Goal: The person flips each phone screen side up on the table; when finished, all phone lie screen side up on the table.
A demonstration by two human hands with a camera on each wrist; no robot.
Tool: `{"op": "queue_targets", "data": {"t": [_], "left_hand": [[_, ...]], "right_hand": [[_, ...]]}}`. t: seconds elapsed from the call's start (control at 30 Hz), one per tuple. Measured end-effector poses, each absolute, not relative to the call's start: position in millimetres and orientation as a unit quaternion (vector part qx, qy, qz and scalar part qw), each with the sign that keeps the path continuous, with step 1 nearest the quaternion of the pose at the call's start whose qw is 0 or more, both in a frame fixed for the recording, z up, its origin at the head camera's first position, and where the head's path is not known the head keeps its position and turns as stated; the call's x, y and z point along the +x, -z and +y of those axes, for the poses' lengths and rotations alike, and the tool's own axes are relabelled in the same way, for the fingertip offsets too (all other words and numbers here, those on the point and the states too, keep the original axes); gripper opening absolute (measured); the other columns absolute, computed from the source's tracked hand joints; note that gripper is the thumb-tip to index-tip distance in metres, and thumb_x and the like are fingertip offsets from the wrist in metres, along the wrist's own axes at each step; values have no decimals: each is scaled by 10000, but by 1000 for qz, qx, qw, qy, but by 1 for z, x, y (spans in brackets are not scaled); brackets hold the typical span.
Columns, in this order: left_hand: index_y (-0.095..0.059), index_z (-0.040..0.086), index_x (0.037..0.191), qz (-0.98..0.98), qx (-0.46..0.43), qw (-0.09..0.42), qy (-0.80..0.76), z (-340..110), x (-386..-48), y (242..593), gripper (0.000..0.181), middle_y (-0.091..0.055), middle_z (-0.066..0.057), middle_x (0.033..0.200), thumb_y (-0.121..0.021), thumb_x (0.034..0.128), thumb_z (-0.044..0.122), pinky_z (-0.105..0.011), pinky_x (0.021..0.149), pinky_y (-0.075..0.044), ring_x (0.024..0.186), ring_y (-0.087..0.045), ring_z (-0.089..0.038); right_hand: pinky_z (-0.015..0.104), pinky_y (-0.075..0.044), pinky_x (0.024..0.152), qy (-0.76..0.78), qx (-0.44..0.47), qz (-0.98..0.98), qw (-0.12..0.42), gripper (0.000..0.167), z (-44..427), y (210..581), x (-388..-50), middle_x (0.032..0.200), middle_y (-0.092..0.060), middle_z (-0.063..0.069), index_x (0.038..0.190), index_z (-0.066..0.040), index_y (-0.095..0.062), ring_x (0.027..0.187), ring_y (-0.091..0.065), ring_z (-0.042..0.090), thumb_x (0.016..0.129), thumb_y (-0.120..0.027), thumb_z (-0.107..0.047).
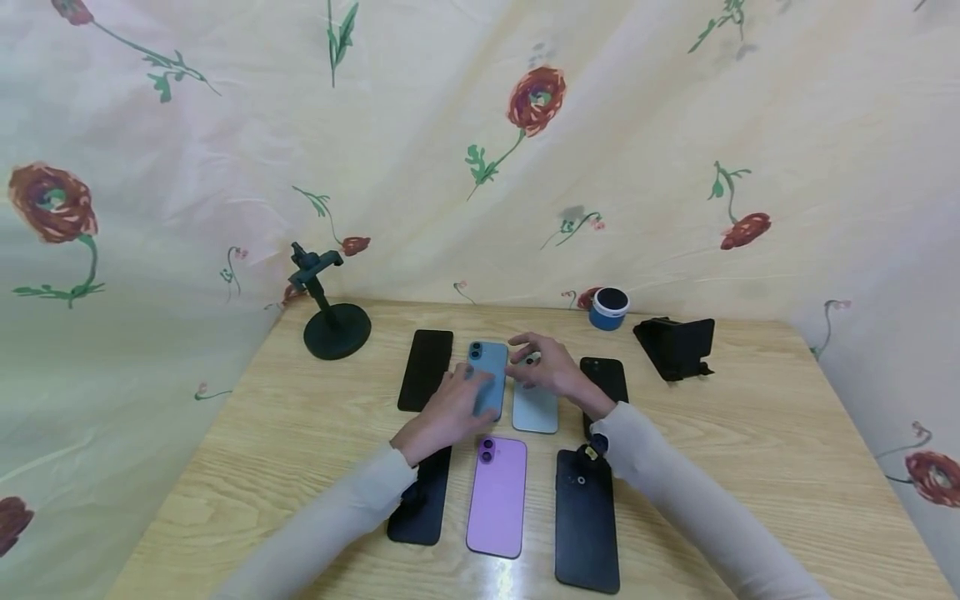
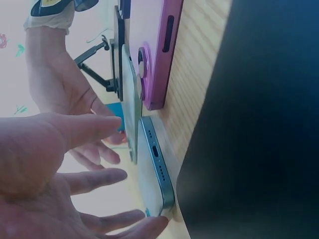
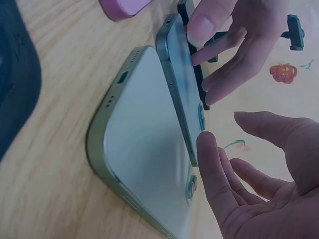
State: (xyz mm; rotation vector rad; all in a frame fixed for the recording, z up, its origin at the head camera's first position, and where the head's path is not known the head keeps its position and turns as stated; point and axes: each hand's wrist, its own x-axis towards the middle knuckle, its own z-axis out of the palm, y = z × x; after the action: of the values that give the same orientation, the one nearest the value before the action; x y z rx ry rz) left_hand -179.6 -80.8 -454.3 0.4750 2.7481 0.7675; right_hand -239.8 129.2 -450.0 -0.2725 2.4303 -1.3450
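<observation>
A blue phone (image 1: 491, 358) lies back up near the middle of the table, the left hand (image 1: 450, 408) over it with fingers spread. In the left wrist view the left hand (image 2: 65, 174) has its fingers extended beside the blue phone (image 2: 151, 169); whether a fingertip touches it is unclear. The right hand (image 1: 551, 367) is over the top end of a pale phone (image 1: 535, 410), which lies just right of the blue one. In the right wrist view the right hand (image 3: 269, 174) shows parted, slightly bent fingers with nothing between them, near the pale phone (image 3: 144, 129).
A purple phone (image 1: 498, 500) lies in front, between dark phones (image 1: 587, 533) at right and left. Another black phone (image 1: 426, 367) lies behind left. Farther back stand a round-based holder (image 1: 337, 332), a blue jar (image 1: 608, 310) and a black folding stand (image 1: 677, 348).
</observation>
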Motion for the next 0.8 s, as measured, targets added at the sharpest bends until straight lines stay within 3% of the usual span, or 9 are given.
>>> {"op": "queue_targets", "data": {"t": [0.33, 0.8], "left_hand": [[-483, 108, 1549, 955, 143, 129, -227, -71, -181, 456, 667, -345, -282, 1597, -716, 984, 375, -546, 930, -571, 1289, -483, -435], [-532, 74, 1501, 968, 134, 120, -175, -59, -180, 456, 671, -416, -275, 1504, -758, 954, 391, -521, 965, -556, 1262, -483, -435]], "right_hand": [[352, -631, 828, 469, -98, 861, 170, 522, 128, 460, -243, 1267, -678, 214, 1489, -21, -506, 964, -761, 251, 1016, -668, -173], [323, -634, 811, 475, -85, 860, 167, 481, 120, 463, -248, 1240, -707, 239, 1466, 21, -521, 931, -784, 248, 1024, -636, -129]]}}
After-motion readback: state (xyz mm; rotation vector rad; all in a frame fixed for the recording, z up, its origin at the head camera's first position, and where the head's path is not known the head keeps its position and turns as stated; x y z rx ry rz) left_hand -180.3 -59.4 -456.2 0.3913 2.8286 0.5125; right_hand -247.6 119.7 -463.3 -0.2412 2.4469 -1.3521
